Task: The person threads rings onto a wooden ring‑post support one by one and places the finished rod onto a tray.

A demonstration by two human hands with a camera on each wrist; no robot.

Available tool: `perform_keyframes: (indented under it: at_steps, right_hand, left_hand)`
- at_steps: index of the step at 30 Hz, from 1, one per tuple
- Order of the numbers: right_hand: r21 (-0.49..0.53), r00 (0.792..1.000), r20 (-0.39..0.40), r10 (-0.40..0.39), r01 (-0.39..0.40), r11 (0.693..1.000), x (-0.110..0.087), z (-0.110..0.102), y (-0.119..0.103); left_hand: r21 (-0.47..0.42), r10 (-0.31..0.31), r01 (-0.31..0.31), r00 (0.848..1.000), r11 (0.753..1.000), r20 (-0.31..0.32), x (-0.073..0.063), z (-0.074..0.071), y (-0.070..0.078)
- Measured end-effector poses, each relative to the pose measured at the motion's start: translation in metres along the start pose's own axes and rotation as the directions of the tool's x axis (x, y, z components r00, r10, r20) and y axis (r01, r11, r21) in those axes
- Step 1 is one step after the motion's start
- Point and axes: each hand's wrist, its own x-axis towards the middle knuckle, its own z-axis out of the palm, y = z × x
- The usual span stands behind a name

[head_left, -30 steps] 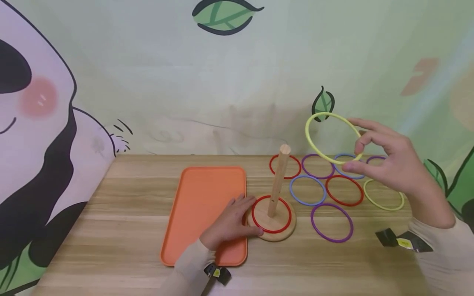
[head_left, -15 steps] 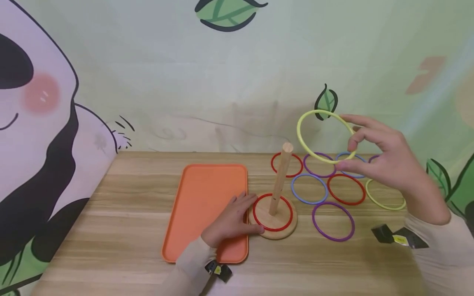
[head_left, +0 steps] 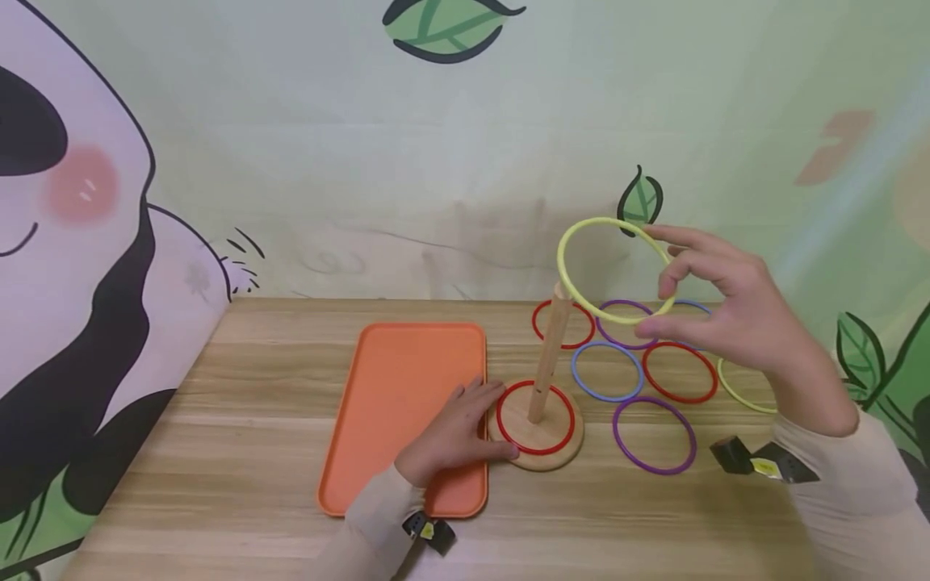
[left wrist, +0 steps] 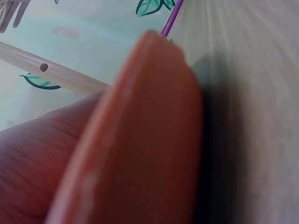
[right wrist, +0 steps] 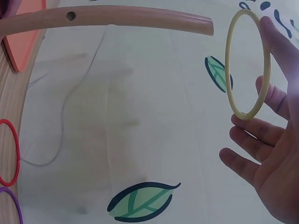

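We've got the yellow ring (head_left: pixel 562 254) pinched in the right hand (head_left: pixel 734 307), right of frame centre, tilted, not yet round the peg (head_left: pixel 550 359). Our left hand (head_left: pixel 458 432), fingers spread, touches the base (head_left: pixel 517 417). Best bet: we level the ring, centre it over the peg, lower straight.

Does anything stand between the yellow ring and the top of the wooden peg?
Nothing visible does. In the right wrist view, only a gap separates the yellow ring, held by the right hand, from the wooden peg. A red ring lies low, around the peg's foot.
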Motion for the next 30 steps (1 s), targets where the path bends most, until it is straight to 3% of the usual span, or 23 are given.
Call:
perform_keyframes:
  at_steps: [6,15,30]
  right_hand:
    - [0.019,1.000,0.013,0.005,-0.005,1.000,0.001,0.007,-0.004]
    - [0.039,0.997,0.019,-0.079,0.078,0.996,0.004,0.017,0.001]
    - [0.060,0.993,0.040,-0.113,0.111,0.992,-0.002,0.033,0.005]
  left_hand:
    - [0.004,0.007,-0.007,1.000,1.000,-0.002,0.000,0.002,-0.002]
    - [0.004,0.002,-0.002,1.000,1.000,-0.010,0.000,0.002,-0.002]
    - [0.012,-0.004,0.004,1.000,1.000,-0.009,0.000,0.001,-0.001]
